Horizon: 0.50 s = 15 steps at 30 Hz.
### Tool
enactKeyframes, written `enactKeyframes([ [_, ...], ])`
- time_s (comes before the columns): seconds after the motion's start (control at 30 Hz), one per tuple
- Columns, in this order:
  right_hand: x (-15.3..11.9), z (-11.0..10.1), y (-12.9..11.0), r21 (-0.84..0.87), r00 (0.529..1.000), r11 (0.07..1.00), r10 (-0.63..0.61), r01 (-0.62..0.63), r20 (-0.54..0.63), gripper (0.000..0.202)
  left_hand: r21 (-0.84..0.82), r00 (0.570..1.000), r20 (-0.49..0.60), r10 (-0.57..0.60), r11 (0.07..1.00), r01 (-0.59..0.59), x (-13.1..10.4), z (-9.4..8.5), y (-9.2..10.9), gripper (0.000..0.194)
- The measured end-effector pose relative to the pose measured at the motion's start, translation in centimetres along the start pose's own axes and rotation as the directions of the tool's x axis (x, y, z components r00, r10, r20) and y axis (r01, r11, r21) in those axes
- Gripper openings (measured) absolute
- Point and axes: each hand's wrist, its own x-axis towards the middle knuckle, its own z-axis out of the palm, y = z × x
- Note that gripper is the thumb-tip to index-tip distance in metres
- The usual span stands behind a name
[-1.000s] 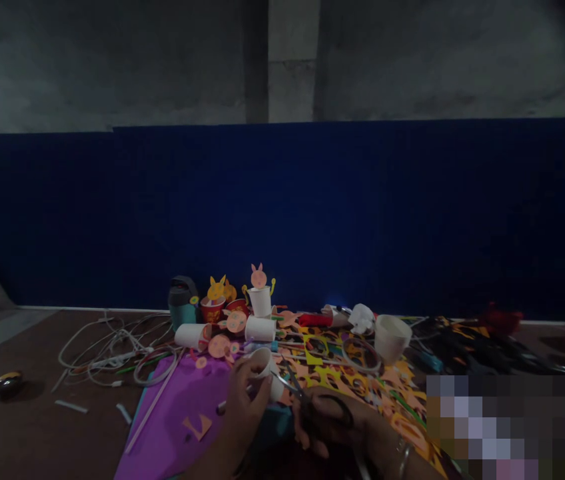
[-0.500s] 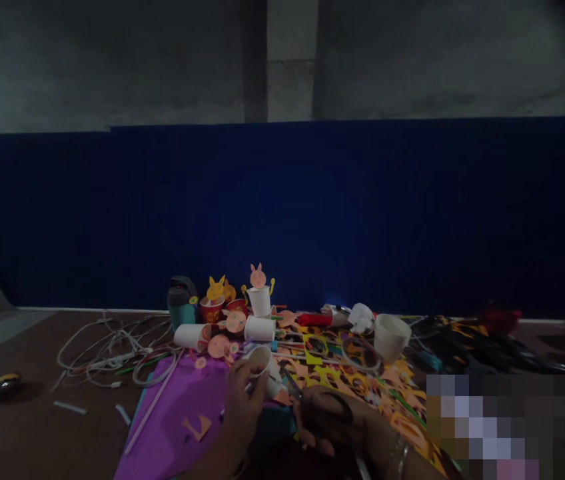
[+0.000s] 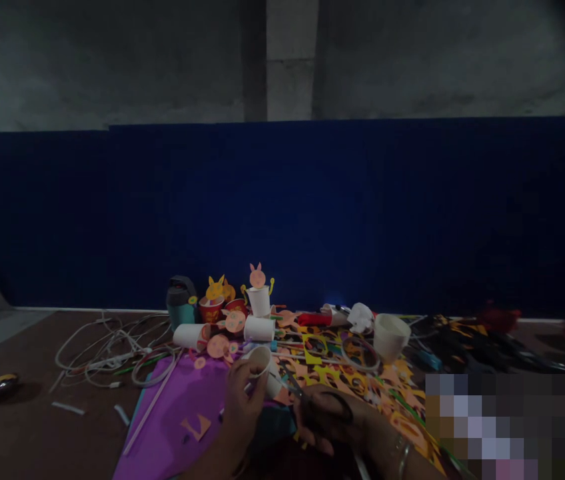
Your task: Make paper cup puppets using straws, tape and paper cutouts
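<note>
A white paper cup [image 3: 273, 381] is tilted in my left hand [image 3: 243, 397], whose fingers are wrapped round its near side. My right hand [image 3: 330, 420] grips black-handled scissors [image 3: 296, 388]; their blades are parted and point at the side of the cup. Below and left of my left hand, a cut orange paper scrap [image 3: 197, 427] lies on purple sheets [image 3: 162, 420]. Behind the hands, another white cup [image 3: 260, 329] lies on its side, and a white cup with a pink rabbit face [image 3: 258, 300] stands upright.
Tangled white cables [image 3: 107, 350] and a shiny mouse [image 3: 2, 385] lie to the left. A teal bottle [image 3: 182, 310] stands at the back. Cut yellow and orange paper [image 3: 357, 387], a clear ring and a white bowl [image 3: 391, 337] are to the right.
The scissor blades have spread wider beside the cup. Both hands are in nearly the same place.
</note>
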Motion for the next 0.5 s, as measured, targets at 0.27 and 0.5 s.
enactKeyframes([
  [0.27,-0.3,-0.2,0.2,-0.015,0.999,1.000,0.021,-0.021,-0.035,0.046,0.000,1.000,-0.006,-0.003,1.000,0.003,-0.3,0.2,-0.8,0.020],
  [0.5,0.2,-1.1,1.2,-0.016,1.000,1.000,0.009,-0.009,-0.007,0.048,-0.008,1.000,-0.016,-0.004,1.000,0.004,-0.2,0.2,-0.5,0.021],
])
